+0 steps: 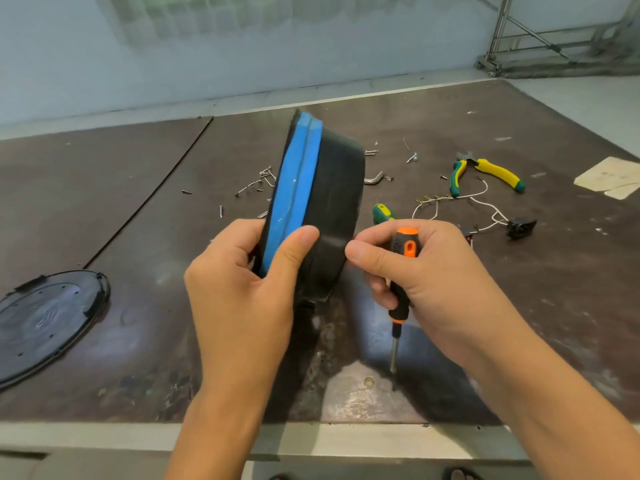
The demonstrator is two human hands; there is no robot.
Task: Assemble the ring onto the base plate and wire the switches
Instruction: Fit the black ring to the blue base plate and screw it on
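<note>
l hand [242, 292] grips blue ring [300, 174], r hand [436, 282] grips screwdriver [406, 239].

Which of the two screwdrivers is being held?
The orange-and-black screwdriver, gripped in the right hand with its tip pointing down. The green-and-yellow screwdriver lies on the table behind that hand.

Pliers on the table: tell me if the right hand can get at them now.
Probably not yet: the path to the pliers looks free, but the right hand is full, gripping the orange screwdriver.
</note>
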